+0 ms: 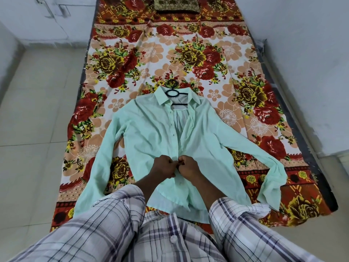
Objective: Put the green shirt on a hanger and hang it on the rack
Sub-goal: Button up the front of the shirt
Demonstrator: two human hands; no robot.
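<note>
The pale green shirt (151, 133) lies flat on the bed, front up, sleeves spread to both sides. A black hanger (172, 92) sits inside its collar, the hook pointing away from me onto the sheet. My left hand (164, 168) and my right hand (188, 166) meet at the shirt's front placket, low on the chest. Both pinch the fabric edges together at a button. Above my hands the placket gapes open up to the collar.
A floral sheet (198, 59) covers the bed. A dark patterned pillow (176, 4) lies at the far end. Tiled floor (34, 110) runs along the left, and a white wall (311, 53) stands to the right. No rack is in view.
</note>
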